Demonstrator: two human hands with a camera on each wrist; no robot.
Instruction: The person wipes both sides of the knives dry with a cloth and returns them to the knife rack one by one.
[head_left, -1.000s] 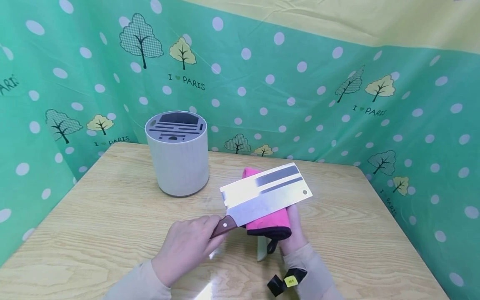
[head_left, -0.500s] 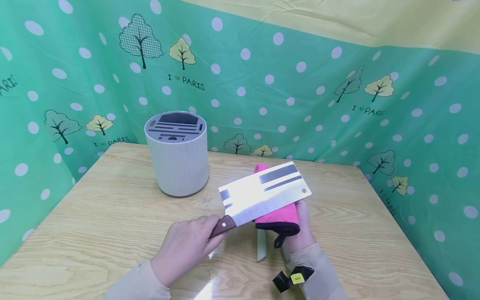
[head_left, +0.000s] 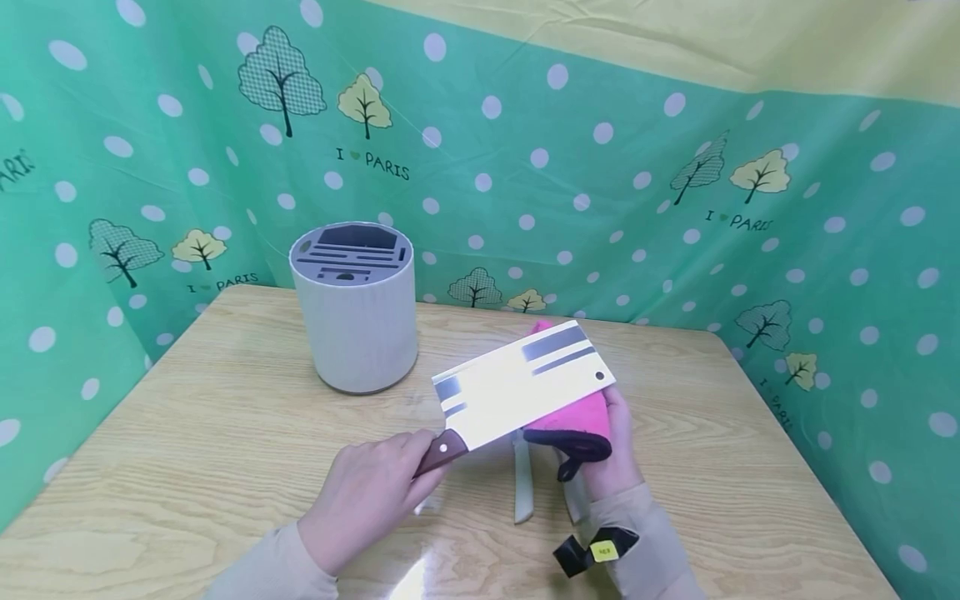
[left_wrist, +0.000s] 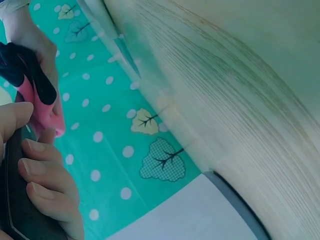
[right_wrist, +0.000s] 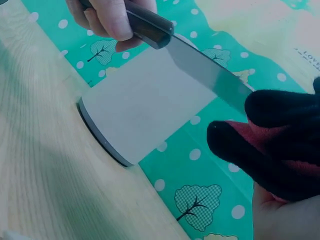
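Note:
My left hand (head_left: 375, 500) grips the dark brown wooden handle of a cleaver (head_left: 525, 387), its broad shiny blade slanting up to the right above the table. Behind and beneath the blade, my right hand (head_left: 615, 442) holds a folded pink cloth (head_left: 573, 421) with black edging and a loop. Part of that cloth is hidden by the steel. In the right wrist view the cloth's black-edged folds (right_wrist: 280, 145) come right up to the blade (right_wrist: 210, 75). Curled fingers (left_wrist: 50, 185) wrap the handle in the left wrist view.
A white round knife block (head_left: 356, 325) with a slotted dark top stands on the wooden table (head_left: 195, 433), back left. Below the cloth, a pale handle (head_left: 522, 483) lies on the table, with another pale strip (head_left: 574, 496) beside my right wrist. A patterned green curtain (head_left: 525, 183) hangs behind.
My right hand and the pink cloth have moved right along under the blade, towards its far end. More of the pale handle shows. The cleaver has shifted only slightly left.

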